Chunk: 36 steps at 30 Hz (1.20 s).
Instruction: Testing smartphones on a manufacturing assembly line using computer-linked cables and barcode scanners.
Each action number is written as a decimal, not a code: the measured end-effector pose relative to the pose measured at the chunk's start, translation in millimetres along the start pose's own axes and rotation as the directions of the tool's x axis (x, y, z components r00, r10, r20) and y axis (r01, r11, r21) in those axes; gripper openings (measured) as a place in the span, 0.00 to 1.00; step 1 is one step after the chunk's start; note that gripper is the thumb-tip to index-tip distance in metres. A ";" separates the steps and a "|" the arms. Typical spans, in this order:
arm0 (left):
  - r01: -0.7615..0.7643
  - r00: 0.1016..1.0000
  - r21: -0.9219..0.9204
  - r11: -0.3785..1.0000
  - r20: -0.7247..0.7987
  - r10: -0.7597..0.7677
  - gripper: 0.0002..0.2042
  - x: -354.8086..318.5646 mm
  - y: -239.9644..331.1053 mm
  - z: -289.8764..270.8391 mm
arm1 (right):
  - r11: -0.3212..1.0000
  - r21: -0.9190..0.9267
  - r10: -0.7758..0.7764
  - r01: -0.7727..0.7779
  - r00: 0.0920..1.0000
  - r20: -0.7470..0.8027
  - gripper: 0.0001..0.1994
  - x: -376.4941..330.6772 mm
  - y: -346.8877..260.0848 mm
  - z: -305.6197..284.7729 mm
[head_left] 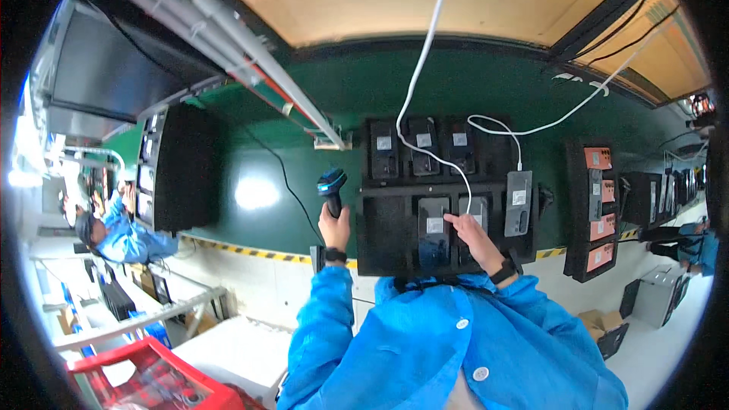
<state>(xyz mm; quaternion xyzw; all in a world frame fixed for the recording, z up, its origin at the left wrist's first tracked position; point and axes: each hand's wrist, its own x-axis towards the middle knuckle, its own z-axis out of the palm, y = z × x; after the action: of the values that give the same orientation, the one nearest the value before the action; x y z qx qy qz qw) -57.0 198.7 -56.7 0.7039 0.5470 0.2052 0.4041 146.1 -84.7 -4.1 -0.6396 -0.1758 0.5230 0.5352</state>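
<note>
in the head view, we see the left hand wrapped around the handle of a blue-and-black plastic handheld scanner, left of a black rectangular tray. the right hand has its fingers partly curled over a dark rectangular phone in that tray (we cannot tell whether it grips anything). a white cable runs down to that phone. just left of it lies a dark glossy phone with a white label; to its right, we find a grey rectangular phone with a thin white cord at its top end. beyond the tray, 3 dark labelled phones lie in a row.
</note>
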 end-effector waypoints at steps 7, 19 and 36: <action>0.000 0.831 -0.279 0.960 0.534 0.155 0.23 -152.1 50.7 -4.5 | 0.961 0.241 0.127 -0.134 0.991 0.044 0.24 18.3 -18.3 5.2; -0.062 0.815 -0.185 0.981 0.558 0.157 0.25 -154.5 54.3 10.7 | 0.980 0.194 0.056 -0.054 0.998 -0.005 0.36 29.5 -10.2 17.5; 0.112 0.992 0.203 0.973 0.040 -0.123 0.29 25.5 -73.7 23.8 | 0.849 -0.462 -0.436 0.257 0.834 -0.338 0.19 51.9 14.8 49.3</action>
<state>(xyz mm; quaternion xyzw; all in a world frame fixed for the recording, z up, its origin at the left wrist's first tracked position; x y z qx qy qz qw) -76.1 219.8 -133.1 0.7124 0.5948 0.1066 0.3568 119.2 -24.7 -36.0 -0.7903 -0.2711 0.2133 0.5065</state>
